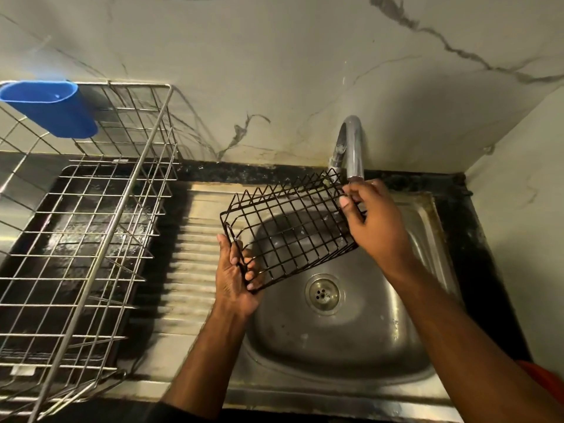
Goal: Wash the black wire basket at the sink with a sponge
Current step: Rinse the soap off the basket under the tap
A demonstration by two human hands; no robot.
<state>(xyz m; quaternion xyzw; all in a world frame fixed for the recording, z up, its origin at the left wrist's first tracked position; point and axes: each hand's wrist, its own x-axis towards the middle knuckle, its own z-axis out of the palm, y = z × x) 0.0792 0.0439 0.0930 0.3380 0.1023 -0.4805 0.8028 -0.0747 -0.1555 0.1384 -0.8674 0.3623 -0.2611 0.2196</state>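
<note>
A black wire basket [287, 230] hangs tilted over the steel sink bowl [345, 340], just under the tap spout. My left hand [236, 277] grips its near left end, fingers curled through the wires. My right hand [374, 221] holds the far right end, thumb and fingers curled round the rim wires. No sponge is in view. I cannot tell whether water is running from the tap.
A curved chrome tap [351, 148] rises at the back of the sink. The ribbed drainboard [189, 270] lies left of the bowl. A large steel wire dish rack [85, 227] with a blue plastic holder [52, 106] stands on the left counter. A marble wall closes the back and right.
</note>
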